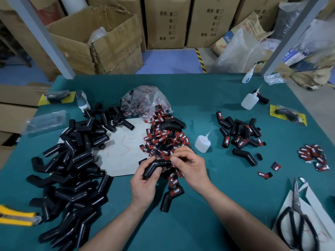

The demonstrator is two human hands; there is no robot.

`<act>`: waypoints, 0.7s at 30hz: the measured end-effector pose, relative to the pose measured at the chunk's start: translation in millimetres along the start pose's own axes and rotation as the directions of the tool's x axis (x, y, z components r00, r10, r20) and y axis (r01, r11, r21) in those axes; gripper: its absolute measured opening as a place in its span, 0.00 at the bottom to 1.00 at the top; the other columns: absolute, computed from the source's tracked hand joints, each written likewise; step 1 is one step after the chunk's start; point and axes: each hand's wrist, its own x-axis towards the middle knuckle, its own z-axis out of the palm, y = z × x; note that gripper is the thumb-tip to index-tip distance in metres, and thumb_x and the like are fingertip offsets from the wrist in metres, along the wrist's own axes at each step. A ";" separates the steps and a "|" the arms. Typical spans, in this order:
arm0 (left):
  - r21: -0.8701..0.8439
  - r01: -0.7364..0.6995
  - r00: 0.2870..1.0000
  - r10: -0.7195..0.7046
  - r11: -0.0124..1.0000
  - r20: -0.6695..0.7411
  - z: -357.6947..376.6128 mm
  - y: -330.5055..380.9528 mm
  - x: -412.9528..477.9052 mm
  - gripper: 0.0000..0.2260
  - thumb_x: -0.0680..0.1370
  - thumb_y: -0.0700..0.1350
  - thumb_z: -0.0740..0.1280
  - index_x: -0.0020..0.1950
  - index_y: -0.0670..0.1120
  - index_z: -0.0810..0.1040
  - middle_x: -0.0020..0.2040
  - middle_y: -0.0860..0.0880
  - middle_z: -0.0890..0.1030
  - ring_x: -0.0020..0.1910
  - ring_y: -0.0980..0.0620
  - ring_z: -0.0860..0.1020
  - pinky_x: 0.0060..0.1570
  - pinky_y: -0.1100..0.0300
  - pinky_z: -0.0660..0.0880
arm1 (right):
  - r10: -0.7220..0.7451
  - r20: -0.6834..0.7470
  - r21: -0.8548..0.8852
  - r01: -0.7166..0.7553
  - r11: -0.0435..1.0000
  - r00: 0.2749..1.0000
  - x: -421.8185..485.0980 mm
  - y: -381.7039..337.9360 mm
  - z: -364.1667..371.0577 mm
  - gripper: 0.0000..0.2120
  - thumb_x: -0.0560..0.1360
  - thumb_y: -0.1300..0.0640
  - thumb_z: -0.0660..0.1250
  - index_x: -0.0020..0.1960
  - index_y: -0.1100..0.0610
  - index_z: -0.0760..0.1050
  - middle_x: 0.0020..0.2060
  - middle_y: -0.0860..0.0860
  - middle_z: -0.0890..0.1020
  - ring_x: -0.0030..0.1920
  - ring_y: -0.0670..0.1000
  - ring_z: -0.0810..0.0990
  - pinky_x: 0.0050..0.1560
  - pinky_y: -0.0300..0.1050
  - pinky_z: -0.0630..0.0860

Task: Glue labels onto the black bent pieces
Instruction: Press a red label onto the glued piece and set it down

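Note:
My left hand (pixel 145 180) grips a black bent piece (pixel 155 167) over the green table. My right hand (pixel 188 167) pinches a red-and-black label (pixel 168 158) against the upper end of that piece. Just behind lies a heap of loose labels (pixel 166 140). A big pile of plain black bent pieces (pixel 72 169) fills the left side. Labelled bent pieces (pixel 241 133) lie grouped at the right. One labelled piece (pixel 171 198) rests near my left wrist. A small glue bottle (pixel 203 142) stands right of the label heap.
A clear bag of labels (pixel 145 100) sits behind the heap. Two more glue bottles (pixel 250 100) stand at the back right. Scissors (pixel 297 218) lie on white card at the near right, a yellow utility knife (pixel 16 216) at the near left. Cardboard boxes (pixel 101 40) stand behind the table.

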 end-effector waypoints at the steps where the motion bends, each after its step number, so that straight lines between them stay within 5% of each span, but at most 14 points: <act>1: 0.002 0.000 1.000 0.000 1.000 0.002 0.1 0.2 0.3 0.17 0.75 0.45 0.74 0.62 0.61 0.83 0.58 0.49 0.86 0.55 0.54 0.84 0.57 0.62 0.79 | 0.006 0.002 0.002 -0.006 1.000 1.000 0.0 -0.3 0.2 0.07 0.73 0.59 0.74 0.47 0.48 0.85 0.46 0.48 0.82 0.49 0.50 0.80 0.53 0.44 0.76; 6: -0.019 0.018 1.000 -0.018 1.000 0.007 -1.1 -2.3 0.3 0.16 0.76 0.46 0.74 0.63 0.59 0.83 0.59 0.45 0.85 0.56 0.47 0.85 0.59 0.56 0.80 | 0.041 0.028 0.006 -0.042 0.999 0.999 -0.5 -1.5 0.0 0.04 0.73 0.56 0.74 0.47 0.48 0.85 0.47 0.46 0.80 0.49 0.48 0.79 0.52 0.42 0.75; 11: -0.020 0.017 1.000 -0.017 1.000 0.009 0.4 1.2 0.8 0.16 0.75 0.50 0.74 0.62 0.59 0.83 0.58 0.46 0.85 0.54 0.51 0.84 0.58 0.60 0.80 | 0.050 0.057 -0.004 -0.050 0.999 0.997 -1.5 -2.6 -0.1 0.03 0.74 0.55 0.75 0.47 0.49 0.85 0.48 0.48 0.79 0.48 0.49 0.79 0.49 0.42 0.76; 18: -0.035 0.032 0.999 -0.032 0.999 0.001 0.5 -0.8 -0.6 0.17 0.77 0.39 0.74 0.60 0.58 0.84 0.57 0.42 0.85 0.55 0.43 0.84 0.59 0.55 0.81 | 0.047 0.037 0.005 -0.047 0.999 0.998 0.6 -4.4 -1.4 0.03 0.74 0.56 0.74 0.47 0.49 0.85 0.48 0.48 0.80 0.49 0.50 0.80 0.52 0.46 0.76; 21: -0.024 0.020 1.000 -0.020 1.000 0.009 0.1 0.8 -1.6 0.17 0.76 0.38 0.72 0.60 0.56 0.84 0.57 0.45 0.86 0.55 0.48 0.84 0.58 0.60 0.80 | 0.048 0.019 0.015 -0.048 0.999 0.999 2.0 -5.3 -4.0 0.03 0.74 0.56 0.74 0.47 0.54 0.85 0.48 0.51 0.80 0.49 0.52 0.80 0.51 0.48 0.76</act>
